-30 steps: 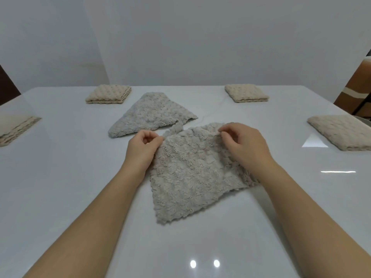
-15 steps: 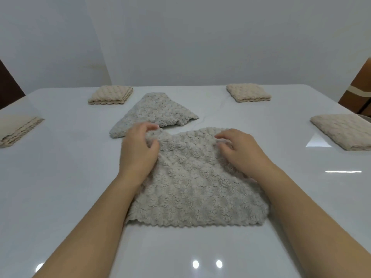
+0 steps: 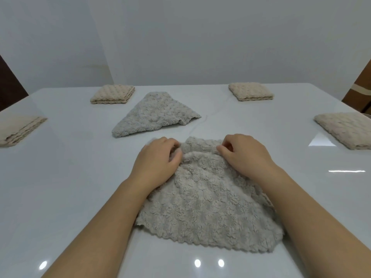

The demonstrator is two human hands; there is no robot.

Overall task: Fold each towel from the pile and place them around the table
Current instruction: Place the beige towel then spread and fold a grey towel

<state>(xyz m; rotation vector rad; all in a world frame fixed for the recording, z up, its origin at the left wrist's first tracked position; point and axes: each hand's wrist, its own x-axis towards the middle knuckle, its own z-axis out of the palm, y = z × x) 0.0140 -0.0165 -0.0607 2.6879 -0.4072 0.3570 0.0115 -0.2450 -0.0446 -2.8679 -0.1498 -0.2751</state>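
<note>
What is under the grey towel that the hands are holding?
The towel lies on the white table, which shows all round it. The left hand and right hand pinch its far edge. Anything beneath the cloth is hidden.

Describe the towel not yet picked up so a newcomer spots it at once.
On the white table, look just beyond the left hand and right hand gripping the near towel. The loose grey towel lies there in a rough triangle, untouched; the beige towels at the edges are folded squares.

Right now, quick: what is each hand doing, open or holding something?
Left hand: grips the far edge of the grey towel.
Right hand: pinches the same towel's far edge.
</note>
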